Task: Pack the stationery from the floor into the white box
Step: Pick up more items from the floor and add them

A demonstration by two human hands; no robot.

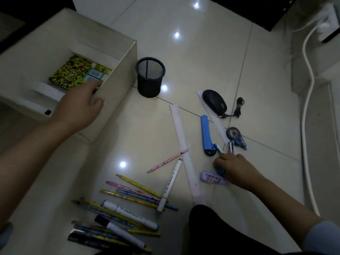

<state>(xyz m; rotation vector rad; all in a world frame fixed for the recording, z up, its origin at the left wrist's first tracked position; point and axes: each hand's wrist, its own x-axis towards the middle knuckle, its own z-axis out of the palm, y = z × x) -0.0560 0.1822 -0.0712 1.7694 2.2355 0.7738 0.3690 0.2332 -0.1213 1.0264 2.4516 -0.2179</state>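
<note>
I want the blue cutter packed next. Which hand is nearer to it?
The right hand: it is on the floor just below the blue cutter. The left hand is far to its left, at the white box rim.

Left hand [81,103] fingertips hidden behind white box [117,85] wall. Right hand [237,167] covers most of a blue item [219,170], type unclear. Pen pile [110,229] cut off by bottom edge. Box contents partly hidden, labels unreadable.

Home or office room: glossy tiled floor [202,52], power strip [327,24], cable [306,107].
</note>
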